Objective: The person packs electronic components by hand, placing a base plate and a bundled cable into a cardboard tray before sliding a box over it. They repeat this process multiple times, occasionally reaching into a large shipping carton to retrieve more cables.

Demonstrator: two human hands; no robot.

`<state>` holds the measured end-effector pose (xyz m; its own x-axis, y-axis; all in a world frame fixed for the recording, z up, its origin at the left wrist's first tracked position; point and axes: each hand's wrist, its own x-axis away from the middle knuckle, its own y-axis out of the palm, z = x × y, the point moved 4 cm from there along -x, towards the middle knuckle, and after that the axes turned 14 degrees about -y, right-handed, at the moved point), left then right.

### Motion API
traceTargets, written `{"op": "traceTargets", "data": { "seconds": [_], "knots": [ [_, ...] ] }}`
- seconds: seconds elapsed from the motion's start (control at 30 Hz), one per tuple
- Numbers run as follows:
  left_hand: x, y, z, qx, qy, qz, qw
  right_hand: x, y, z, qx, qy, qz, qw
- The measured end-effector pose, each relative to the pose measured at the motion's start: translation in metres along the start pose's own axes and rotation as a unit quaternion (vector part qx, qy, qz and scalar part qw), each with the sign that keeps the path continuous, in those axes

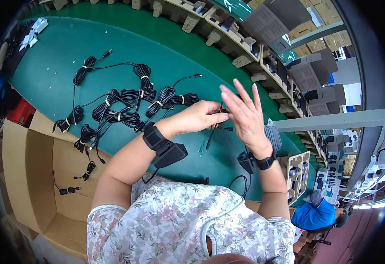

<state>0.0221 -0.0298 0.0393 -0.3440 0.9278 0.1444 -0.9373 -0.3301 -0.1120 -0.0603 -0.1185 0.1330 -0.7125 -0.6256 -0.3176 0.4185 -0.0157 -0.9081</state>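
Observation:
Over the green table, my left hand pinches a black cable between thumb and fingers. Two of its ends poke out below the fingertips, and the rest is mostly hidden behind my hands. Right beside it, my right hand is raised with its fingers stretched out and apart. Its palm side is close to the cable, but I cannot tell whether they touch. To the left of my left hand lie several coiled black cables, each tied with a pale band. Both wrists carry black strapped devices.
An open cardboard box stands at the left below the table edge, with small cable bundles on its flap. Cardboard trays with dark parts run along the far side. A grey metal beam crosses at right. A person in blue sits beyond.

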Motion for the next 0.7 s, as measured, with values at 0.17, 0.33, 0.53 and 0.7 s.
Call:
{"op": "traceTargets", "data": {
  "seconds": [0.17,0.33,0.53,0.7],
  "knots": [
    [0.009,0.014,0.000,0.221,-0.110,-0.207,0.947,0.012,-0.008,-0.013,-0.177,0.031,-0.065,0.982],
    [-0.001,0.007,-0.006,0.265,-0.088,-0.058,0.958,0.025,-0.003,0.021,-0.150,0.130,-0.128,0.972],
    [-0.009,-0.013,-0.017,0.278,-0.078,0.073,0.954,0.062,-0.026,0.156,0.174,0.272,-0.067,0.944],
    [-0.007,-0.005,-0.022,0.275,-0.070,0.062,0.957,0.095,0.006,0.234,0.261,0.299,-0.184,0.899]
  ]
}}
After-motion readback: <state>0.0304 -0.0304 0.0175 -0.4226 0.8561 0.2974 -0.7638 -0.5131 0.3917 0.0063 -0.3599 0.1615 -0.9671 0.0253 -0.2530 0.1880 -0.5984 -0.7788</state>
